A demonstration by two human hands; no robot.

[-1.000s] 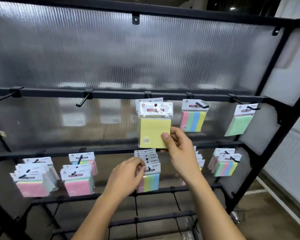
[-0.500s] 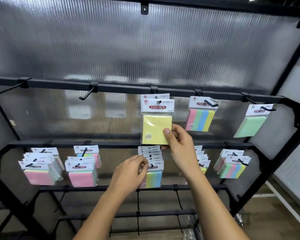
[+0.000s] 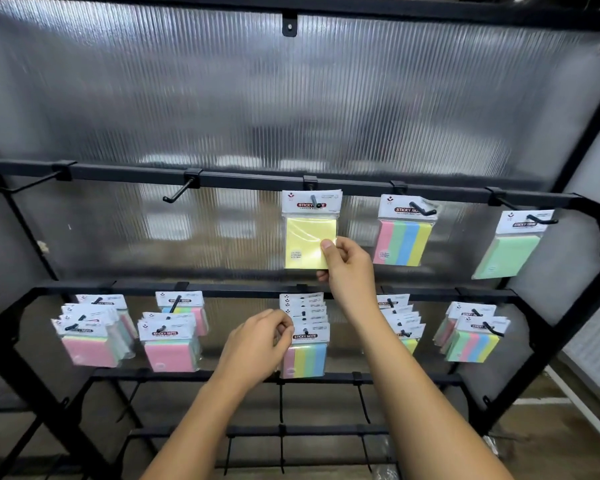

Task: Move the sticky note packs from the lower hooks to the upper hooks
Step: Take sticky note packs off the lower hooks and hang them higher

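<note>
A yellow sticky note pack [image 3: 305,242] hangs on the middle upper hook [image 3: 314,200], its header threaded over the hook. My right hand [image 3: 347,271] pinches the pack's lower right corner. Below it, several packs hang on the middle lower hook; the front one is a striped pack [image 3: 307,356]. My left hand [image 3: 258,344] pinches the left edge of that striped pack's header. A striped pack [image 3: 403,242] and a green pack [image 3: 510,252] hang on the two upper hooks to the right.
Two upper hooks on the left [image 3: 177,192] [image 3: 25,183] are bare. Lower hooks carry pink packs [image 3: 87,344] [image 3: 170,348] at left and more packs [image 3: 473,339] at right. A ribbed translucent panel [image 3: 291,98] backs the black rack [image 3: 568,306].
The yellow pack has gone further onto the upper hook and now hangs closer to the rail. My left hand has closed on the front striped pack's header. The camera has tilted up a little.
</note>
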